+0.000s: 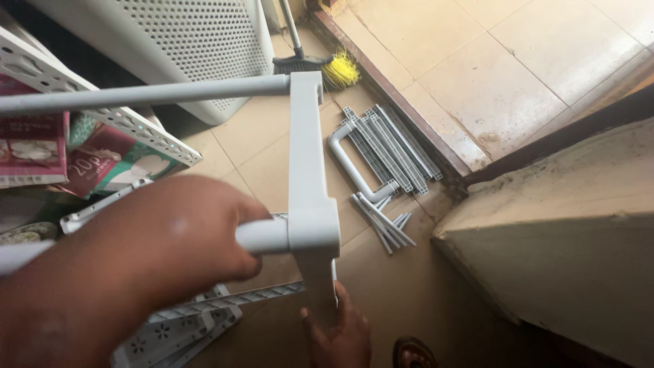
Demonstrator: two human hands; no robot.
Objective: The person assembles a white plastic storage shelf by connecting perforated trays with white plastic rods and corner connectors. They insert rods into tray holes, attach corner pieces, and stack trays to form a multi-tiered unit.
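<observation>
Beige tiled floor (259, 146) under warm daylight, dark raised threshold (388, 88) crossing to paler tiles, white perforated appliance (197, 41) standing top left, broom (306, 58) beside it.

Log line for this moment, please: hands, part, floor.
left hand: gripping lower grey tube | right hand: touching grey end bracket from below | floor: spare grey rails

Two hands: left hand (174, 242), right hand (340, 334). One grey frame end piece (310, 177) with two grey tubes: upper tube (150, 95), lower tube (262, 236). One pile of loose grey plastic parts (381, 160) on the floor; exact piece count unclear. One white perforated appliance (191, 41). One broom (306, 58). One perforated shelf panel (102, 109). Two printed boxes (34, 146).
</observation>
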